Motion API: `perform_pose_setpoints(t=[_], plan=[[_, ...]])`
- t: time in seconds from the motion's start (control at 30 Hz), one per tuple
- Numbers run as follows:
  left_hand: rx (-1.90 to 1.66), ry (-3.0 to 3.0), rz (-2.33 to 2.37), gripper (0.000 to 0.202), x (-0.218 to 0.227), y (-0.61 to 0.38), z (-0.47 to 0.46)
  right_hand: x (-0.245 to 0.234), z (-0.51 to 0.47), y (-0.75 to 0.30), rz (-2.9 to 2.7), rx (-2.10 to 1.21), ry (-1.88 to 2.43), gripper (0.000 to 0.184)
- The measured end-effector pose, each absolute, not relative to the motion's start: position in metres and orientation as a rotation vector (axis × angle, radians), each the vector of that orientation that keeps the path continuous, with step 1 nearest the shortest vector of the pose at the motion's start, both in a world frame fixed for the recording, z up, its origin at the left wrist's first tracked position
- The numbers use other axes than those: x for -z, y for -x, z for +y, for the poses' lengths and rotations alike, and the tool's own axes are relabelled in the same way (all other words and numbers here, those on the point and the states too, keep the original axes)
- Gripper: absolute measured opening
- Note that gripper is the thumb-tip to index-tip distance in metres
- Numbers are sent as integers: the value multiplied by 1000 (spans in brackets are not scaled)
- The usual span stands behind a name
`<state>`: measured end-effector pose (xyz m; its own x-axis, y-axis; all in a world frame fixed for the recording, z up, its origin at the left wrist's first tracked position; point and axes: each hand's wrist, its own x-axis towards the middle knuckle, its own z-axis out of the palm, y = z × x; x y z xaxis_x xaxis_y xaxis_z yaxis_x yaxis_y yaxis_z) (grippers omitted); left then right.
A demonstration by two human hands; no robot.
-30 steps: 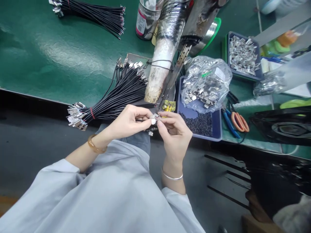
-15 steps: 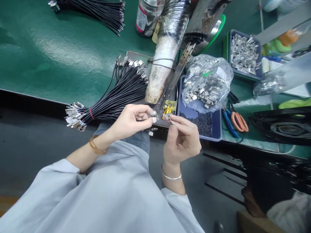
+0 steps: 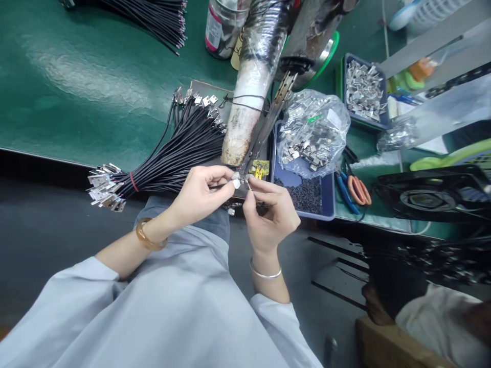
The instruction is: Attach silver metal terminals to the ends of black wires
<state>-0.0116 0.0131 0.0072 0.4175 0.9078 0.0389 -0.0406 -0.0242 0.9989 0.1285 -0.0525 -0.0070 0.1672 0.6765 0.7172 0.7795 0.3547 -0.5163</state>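
Note:
My left hand (image 3: pixel 203 197) pinches the end of a black cable between thumb and forefinger, whose tips wear pale covers. Close against it, my right hand (image 3: pixel 272 217) grips a small metal connector shell (image 3: pixel 247 180) in its fingertips. The two sets of fingertips nearly meet, and whether shell and cable end touch cannot be made out. Left of the hands lies a bundle of black cables (image 3: pixel 172 158) with metal plugs (image 3: pixel 105 188) at the near end, tied by a red band. More metal pieces (image 3: pixel 207 99) sit at its far end.
Above my hands hangs a wrapped tube (image 3: pixel 245 97) beside a dark metal arm. A blue tray (image 3: pixel 329 204) holds a plastic bag of metal shells (image 3: pixel 314 133) and small black pieces. Pliers (image 3: pixel 347 194) and orange-handled scissors (image 3: pixel 359 190) lie farther right, near a black fan (image 3: pixel 429 197).
My right hand has brought the metal shell leftward to the fingertips of my left hand. The whole view has shifted slightly, so the bench things appear farther left.

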Motion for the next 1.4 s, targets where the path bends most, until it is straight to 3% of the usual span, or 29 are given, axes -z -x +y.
perform_pose_setpoints(t=[0.23,1.1,1.4], plan=[[-965,-1354,905,18,-5,8,12,5,-48,-131,-1680,286,1323,20],[-953,-1359,891,19,-10,10,9,0,-49,-133,-1742,381,1277,19],[-970,-1325,910,22,-7,8,6,-7,-51,-130,-1488,-201,1447,10]])
